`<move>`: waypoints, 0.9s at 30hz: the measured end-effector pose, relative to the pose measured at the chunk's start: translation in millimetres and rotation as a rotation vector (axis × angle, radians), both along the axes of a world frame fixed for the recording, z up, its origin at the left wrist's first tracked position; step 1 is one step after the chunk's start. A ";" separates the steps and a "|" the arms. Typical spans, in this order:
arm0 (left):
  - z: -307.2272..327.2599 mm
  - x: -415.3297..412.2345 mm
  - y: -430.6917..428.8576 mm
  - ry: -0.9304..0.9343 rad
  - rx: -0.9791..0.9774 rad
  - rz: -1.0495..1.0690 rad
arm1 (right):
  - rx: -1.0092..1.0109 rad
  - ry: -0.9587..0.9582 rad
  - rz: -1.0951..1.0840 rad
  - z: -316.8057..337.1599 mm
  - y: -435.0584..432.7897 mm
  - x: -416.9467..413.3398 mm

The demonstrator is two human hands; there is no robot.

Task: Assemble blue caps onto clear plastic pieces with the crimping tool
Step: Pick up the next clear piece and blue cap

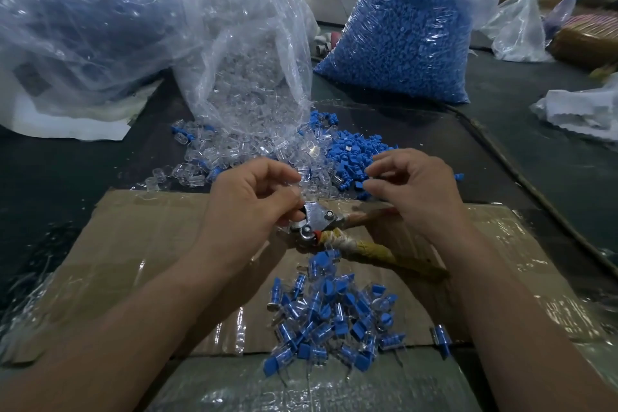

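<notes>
Hands meet mid-frame: left hand (254, 207) pinches the head of the crimping tool (317, 222); right hand (414, 191) curls above loose blue caps (354, 150), its hold unclear. Clear plastic pieces (207, 154) lie just beyond on the surface (100, 160). Likely loading; next, seat a cap squarely, then squeeze.

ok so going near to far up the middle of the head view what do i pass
pile of finished blue-capped pieces → crimping tool → spilled clear pieces → bag of clear pieces
</notes>
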State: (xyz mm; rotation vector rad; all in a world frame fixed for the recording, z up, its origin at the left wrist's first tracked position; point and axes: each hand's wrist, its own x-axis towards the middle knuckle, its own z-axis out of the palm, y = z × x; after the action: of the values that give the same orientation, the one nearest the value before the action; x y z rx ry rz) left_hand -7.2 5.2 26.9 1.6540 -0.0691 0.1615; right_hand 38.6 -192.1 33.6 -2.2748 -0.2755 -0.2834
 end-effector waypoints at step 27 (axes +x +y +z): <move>-3.2 -2.6 -0.9 -0.057 0.061 -0.098 | 0.159 -0.160 0.266 3.1 41.4 -38.1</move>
State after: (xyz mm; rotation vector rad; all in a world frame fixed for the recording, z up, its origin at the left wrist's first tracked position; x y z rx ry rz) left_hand -9.8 4.3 23.8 1.7030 -0.1993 0.1333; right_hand 0.5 -150.7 36.7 -2.0336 -0.6110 -0.3360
